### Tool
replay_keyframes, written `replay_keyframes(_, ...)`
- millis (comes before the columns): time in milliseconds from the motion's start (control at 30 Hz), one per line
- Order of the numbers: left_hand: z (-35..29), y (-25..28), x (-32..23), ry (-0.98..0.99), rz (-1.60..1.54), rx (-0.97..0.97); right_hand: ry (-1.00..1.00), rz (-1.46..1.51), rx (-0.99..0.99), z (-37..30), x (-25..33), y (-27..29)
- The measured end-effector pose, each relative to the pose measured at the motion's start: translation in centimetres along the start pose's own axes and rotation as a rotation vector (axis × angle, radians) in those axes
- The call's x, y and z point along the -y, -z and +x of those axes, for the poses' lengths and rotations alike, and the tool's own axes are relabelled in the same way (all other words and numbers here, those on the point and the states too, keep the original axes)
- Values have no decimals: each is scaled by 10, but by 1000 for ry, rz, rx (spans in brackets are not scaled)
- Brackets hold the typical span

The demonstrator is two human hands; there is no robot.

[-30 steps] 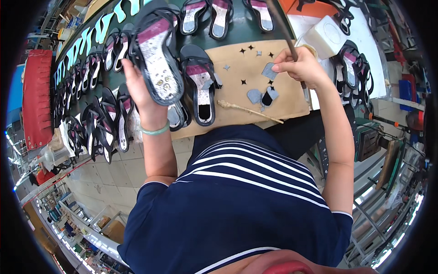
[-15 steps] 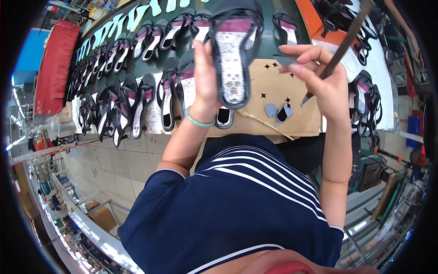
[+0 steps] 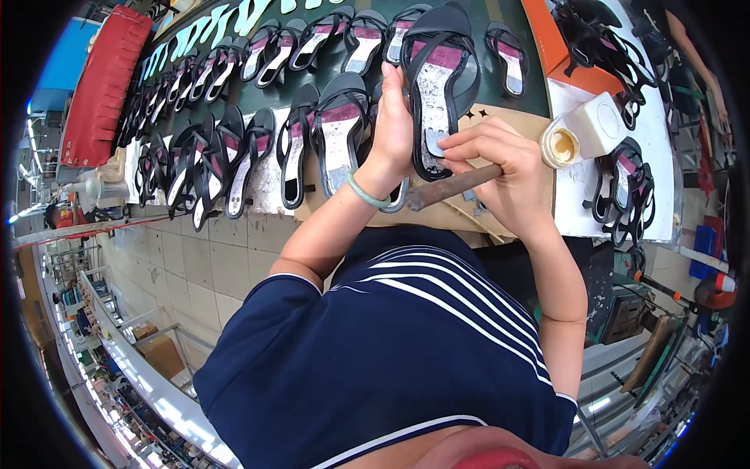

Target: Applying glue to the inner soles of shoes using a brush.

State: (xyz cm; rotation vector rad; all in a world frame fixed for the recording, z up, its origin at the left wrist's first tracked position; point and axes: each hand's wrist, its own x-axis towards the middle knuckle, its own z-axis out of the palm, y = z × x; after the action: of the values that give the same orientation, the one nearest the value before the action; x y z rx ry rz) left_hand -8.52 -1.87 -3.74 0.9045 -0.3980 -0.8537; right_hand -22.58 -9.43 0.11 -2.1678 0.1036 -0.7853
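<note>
My left hand [image 3: 393, 129] grips a black strappy sandal [image 3: 434, 98] from its left side, insole facing up. The insole is whitish with a purple band. My right hand [image 3: 504, 160] pinches a small grey heel pad [image 3: 434, 143] against the heel end of the insole. A dark brown stick-like tool [image 3: 457, 187] is also tucked in that hand, its blunt end pointing left. Below the sandal lies a brown cardboard sheet [image 3: 539, 187] with small star-shaped cut-outs. More sandals [image 3: 340, 133] stand just left of my left hand, one with a grey pad at its heel.
Rows of black sandals [image 3: 258, 59] fill the table's left and far side. A white bottle [image 3: 601, 125] and an open jar [image 3: 561, 147] of yellowish paste stand to the right. Beyond them are an orange box [image 3: 566, 62] and more sandals [image 3: 625, 180]. A thin pale stick [image 3: 484, 223] lies on the cardboard.
My right hand has come left and down to the sandal's heel, with the grey pad now against the insole. The tool has swung to point left. The sandal has shifted slightly right.
</note>
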Motion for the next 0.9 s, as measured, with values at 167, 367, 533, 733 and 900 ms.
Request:
replay_keyframes(167,0,5,2,-11,41,23,0,-12,123,-1,-2,4)
replay_keyframes(367,-2,4,4,45,-61,3,-90,26,59,14,2,10)
replay_keyframes(533,-3,-3,2,40,-80,-42,-108,-83,119,7,3,3)
replay_keyframes(733,-7,-4,3,65,-76,-62,-120,-95,64,4,4,2)
replay_keyframes(900,-10,-3,7,77,-17,-34,-88,-109,78,-3,-3,1)
